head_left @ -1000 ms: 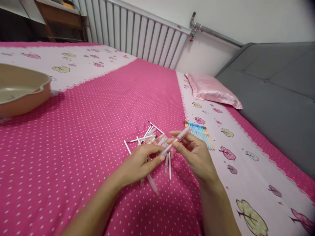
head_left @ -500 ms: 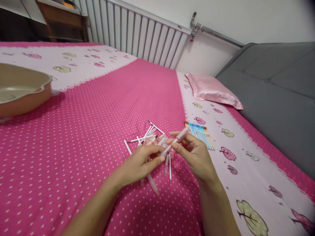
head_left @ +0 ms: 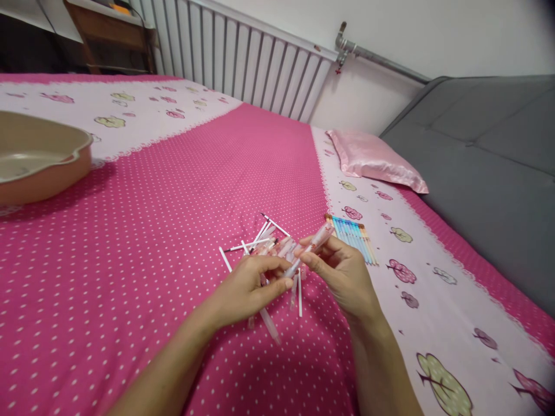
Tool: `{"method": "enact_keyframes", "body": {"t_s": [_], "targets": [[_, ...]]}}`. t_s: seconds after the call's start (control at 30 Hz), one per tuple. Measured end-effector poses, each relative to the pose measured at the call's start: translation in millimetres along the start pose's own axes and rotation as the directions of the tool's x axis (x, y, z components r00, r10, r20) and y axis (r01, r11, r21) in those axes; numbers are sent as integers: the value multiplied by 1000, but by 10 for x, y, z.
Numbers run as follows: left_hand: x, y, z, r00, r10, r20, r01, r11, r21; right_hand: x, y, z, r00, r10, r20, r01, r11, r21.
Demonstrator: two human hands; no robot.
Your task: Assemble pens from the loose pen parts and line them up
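A pale pink, see-through pen [head_left: 321, 236] slants between my two hands above the bed. My right hand [head_left: 342, 271] pinches its upper part between thumb and fingers. At the lower end, the thumb and fingertips of my left hand [head_left: 255, 283] close around the barrel. Beneath and behind them lies a loose heap of white pen refills [head_left: 247, 245] and clear pink pen parts [head_left: 269, 326]; my hands hide some of it. Beyond my right hand, a neat row of blue and tan pens [head_left: 353, 236] rests on the bedspread.
An orange-pink basin [head_left: 47, 179] with a beige inside sits on the left of the bed. A pink satin pillow [head_left: 375, 159] lies near the grey padded headboard [head_left: 481, 156]. A white radiator [head_left: 243, 55] runs along the wall beyond the pink dotted bedspread [head_left: 195, 179].
Both hands stay almost in place. The pen has shifted or turned very slightly, and my left thumb has moved a little to the right along its lower end.
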State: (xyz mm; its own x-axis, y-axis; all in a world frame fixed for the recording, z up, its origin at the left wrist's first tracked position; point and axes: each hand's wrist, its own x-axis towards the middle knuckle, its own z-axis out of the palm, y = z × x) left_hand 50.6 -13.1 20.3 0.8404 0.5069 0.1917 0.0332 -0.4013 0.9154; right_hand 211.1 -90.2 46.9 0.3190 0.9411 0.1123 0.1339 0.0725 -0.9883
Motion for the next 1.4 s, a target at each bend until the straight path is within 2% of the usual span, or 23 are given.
{"method": "enact_keyframes", "body": {"t_s": [0.43, 0.63, 0.77, 0.97, 1.27, 1.33, 1.4], "targets": [[8, 28, 27, 999, -26, -23, 25, 998, -60, 18, 41, 29, 998, -57, 5, 57, 997, -45], [10, 29, -5, 999, -10, 44, 12, 999, -49, -6, -20, 13, 985, -5, 174, -25, 986, 167], [6, 23, -20, 998, 16, 56, -13, 999, -44, -30, -45, -5, 974, 12, 227, -60, 977, 205], [-5, 14, -18, 998, 17, 66, -15, 999, -42, -1, -8, -3, 984, 30, 176, -60, 984, 167], [2, 39, 8, 998, -2, 65, 4, 999, -37, 15, 74, 16, 999, -18, 48, 16, 999, 34], [-3, 45, 10, 998, -7, 66, 10, 999, -41, 11, 74, 24, 999, -17, 51, 15, 999, 36], [-7, 45, 7, 998, -5, 61, 8, 999, -51, 4, 58, 28, 994, -9, 106, 1, 997, 73]]}}
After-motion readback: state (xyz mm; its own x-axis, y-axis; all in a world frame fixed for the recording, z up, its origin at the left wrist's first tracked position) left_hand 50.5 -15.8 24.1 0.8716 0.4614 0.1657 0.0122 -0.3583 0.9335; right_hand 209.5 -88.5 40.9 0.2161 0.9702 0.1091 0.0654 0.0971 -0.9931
